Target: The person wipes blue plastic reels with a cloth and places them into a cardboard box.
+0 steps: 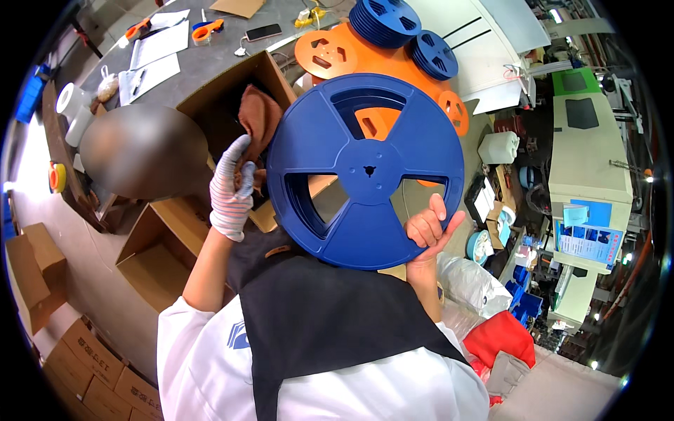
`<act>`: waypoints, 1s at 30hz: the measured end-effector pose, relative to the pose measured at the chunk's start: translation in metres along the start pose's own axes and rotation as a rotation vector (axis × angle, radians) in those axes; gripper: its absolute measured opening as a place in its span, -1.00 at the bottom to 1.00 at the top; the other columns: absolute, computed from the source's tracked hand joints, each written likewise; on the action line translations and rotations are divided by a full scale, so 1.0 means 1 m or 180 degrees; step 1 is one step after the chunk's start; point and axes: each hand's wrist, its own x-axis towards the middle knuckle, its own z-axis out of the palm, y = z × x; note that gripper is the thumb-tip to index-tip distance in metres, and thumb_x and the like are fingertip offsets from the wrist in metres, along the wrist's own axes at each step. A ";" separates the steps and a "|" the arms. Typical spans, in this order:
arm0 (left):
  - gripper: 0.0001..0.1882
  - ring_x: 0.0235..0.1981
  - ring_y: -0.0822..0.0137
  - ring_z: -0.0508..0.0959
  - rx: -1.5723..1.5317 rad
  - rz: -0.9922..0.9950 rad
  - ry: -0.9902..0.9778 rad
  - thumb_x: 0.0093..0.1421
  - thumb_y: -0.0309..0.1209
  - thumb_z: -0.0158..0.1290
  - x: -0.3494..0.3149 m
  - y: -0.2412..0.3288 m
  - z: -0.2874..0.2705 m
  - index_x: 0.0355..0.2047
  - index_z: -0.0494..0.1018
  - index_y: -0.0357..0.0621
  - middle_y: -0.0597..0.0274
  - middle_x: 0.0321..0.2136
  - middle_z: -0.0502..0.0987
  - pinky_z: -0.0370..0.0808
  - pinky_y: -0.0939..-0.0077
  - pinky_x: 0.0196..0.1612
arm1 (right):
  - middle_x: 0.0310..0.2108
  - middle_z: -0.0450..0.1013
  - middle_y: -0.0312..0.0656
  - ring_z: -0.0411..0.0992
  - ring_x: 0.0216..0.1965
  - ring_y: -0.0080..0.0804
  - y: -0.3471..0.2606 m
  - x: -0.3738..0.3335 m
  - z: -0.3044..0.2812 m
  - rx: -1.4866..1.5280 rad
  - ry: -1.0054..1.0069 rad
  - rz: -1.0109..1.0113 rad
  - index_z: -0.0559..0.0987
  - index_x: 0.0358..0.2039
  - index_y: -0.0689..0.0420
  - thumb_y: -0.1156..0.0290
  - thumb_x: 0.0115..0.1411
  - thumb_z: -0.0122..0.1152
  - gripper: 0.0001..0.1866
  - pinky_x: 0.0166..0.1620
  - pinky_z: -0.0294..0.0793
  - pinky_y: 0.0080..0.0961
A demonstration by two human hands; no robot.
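A large blue plastic reel [365, 235] is held up before my chest, its flat spoked face toward me. My right hand [430, 231], bare, grips it at the lower right, with fingers over the face beside a cut-out and the thumb at the rim. To the left of the reel is my left hand [232, 191], in a striped knitted glove. It pinches a reddish-brown cloth [260, 118], which stands up past the fingers close to the reel's left edge. Part of the cloth is hidden behind the hand.
Stacked blue reels [382, 24] and smaller blue reels [434, 55] rest on an orange surface ahead, near an orange reel [324, 55]. Open cardboard boxes [161, 256] stand at left. The grey table [232, 52] bears papers, a phone [263, 31] and tape dispensers [207, 29].
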 end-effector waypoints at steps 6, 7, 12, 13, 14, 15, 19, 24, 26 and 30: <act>-0.60 -0.01 0.21 0.49 -0.3698 -0.1540 -0.0894 0.18 -0.55 -0.10 -0.041 -0.027 0.023 0.06 0.33 -0.13 0.03 -0.06 0.47 0.36 0.44 0.10 | -0.85 0.00 -0.53 -0.05 -0.87 -0.82 0.027 0.009 0.021 -0.0220 -0.0127 0.0442 0.21 -0.42 0.09 -0.06 0.24 -0.02 -0.56 -0.77 -0.10 -0.78; -0.61 -0.05 0.21 0.51 -0.1101 -0.0119 -0.1686 0.22 -0.48 -0.12 -0.046 -0.004 0.047 0.08 0.30 -0.13 0.00 -0.10 0.49 0.40 0.45 0.05 | -0.85 0.00 -0.53 -0.05 -0.87 -0.82 0.028 0.011 0.021 -0.0223 -0.0147 0.0480 0.21 -0.42 0.09 -0.06 0.24 -0.02 -0.56 -0.77 -0.10 -0.78; -0.55 -0.06 0.17 0.50 -0.1913 -0.3339 -0.0509 0.23 -0.46 -0.08 -0.016 0.042 0.049 0.15 0.21 -0.13 -0.01 -0.11 0.49 0.44 0.41 0.00 | -0.85 0.01 -0.54 -0.04 -0.87 -0.82 0.030 0.005 0.028 -0.0707 -0.0057 0.0703 0.22 -0.43 0.06 -0.12 0.20 0.00 -0.53 -0.78 -0.09 -0.80; -0.52 -0.04 0.09 0.47 -0.1352 -0.2515 -0.0851 0.18 -0.49 -0.08 -0.020 0.040 0.051 0.15 0.21 -0.13 -0.07 -0.09 0.45 0.41 0.37 0.03 | -0.85 0.01 -0.54 -0.04 -0.87 -0.82 0.030 0.009 0.029 -0.0715 -0.0097 0.0717 0.22 -0.43 0.06 -0.12 0.20 0.00 -0.53 -0.78 -0.09 -0.80; -0.48 -0.02 0.01 0.44 -0.0791 -0.1742 -0.1169 0.14 -0.52 -0.07 -0.031 0.035 0.052 0.15 0.21 -0.13 -0.12 -0.07 0.42 0.38 0.33 0.06 | -0.86 0.01 -0.54 -0.04 -0.87 -0.81 0.032 0.009 0.030 -0.0793 -0.0130 0.0778 0.22 -0.43 0.06 -0.13 0.19 0.00 -0.52 -0.78 -0.09 -0.79; -0.45 0.01 -0.07 0.40 -0.0229 -0.0960 -0.1470 0.10 -0.55 -0.07 -0.041 0.027 0.055 0.15 0.21 -0.14 -0.18 -0.05 0.39 0.35 0.28 0.09 | -0.86 0.01 -0.54 -0.04 -0.87 -0.81 0.033 0.008 0.030 -0.0871 -0.0162 0.0833 0.22 -0.44 0.06 -0.15 0.18 0.01 -0.51 -0.78 -0.09 -0.79; -0.46 0.06 -0.11 0.36 0.0336 -0.0775 -0.0941 0.09 -0.64 -0.10 -0.038 0.003 0.040 0.14 0.23 -0.18 -0.14 0.04 0.33 0.29 0.35 0.14 | -0.86 0.01 -0.55 -0.03 -0.87 -0.80 0.033 0.006 0.036 -0.0930 -0.0106 0.0832 0.22 -0.44 0.05 -0.15 0.18 0.01 -0.51 -0.78 -0.09 -0.78; -0.49 0.06 -0.13 0.36 0.0818 0.0892 -0.2124 -0.04 -0.60 0.03 -0.050 0.033 0.031 0.00 0.36 -0.14 -0.09 -0.04 0.42 0.28 0.19 0.14 | -0.83 0.03 -0.53 0.01 -0.86 -0.81 0.016 0.009 0.032 -0.0690 0.0009 0.0534 0.23 -0.38 0.10 -0.06 0.22 0.03 -0.55 -0.76 -0.03 -0.79; -0.50 0.02 -0.08 0.41 0.1088 0.1564 -0.2459 -0.06 -0.43 0.12 -0.052 0.029 0.015 -0.04 0.39 -0.18 -0.04 -0.13 0.47 0.28 0.14 0.13 | -0.81 0.04 -0.52 0.03 -0.85 -0.80 0.014 0.019 0.034 -0.0541 -0.0088 0.0535 0.23 -0.35 0.11 -0.03 0.23 0.03 -0.56 -0.76 0.01 -0.79; -0.52 0.00 0.01 0.40 0.1599 0.2256 -0.2451 -0.09 -0.26 0.15 -0.037 0.045 0.006 -0.13 0.41 -0.19 0.08 -0.13 0.44 0.29 0.03 0.10 | -0.76 0.09 -0.48 0.11 -0.78 -0.74 0.014 0.038 0.039 -0.0143 0.0015 0.0467 0.23 -0.30 0.14 0.00 0.21 0.07 -0.55 -0.68 0.12 -0.77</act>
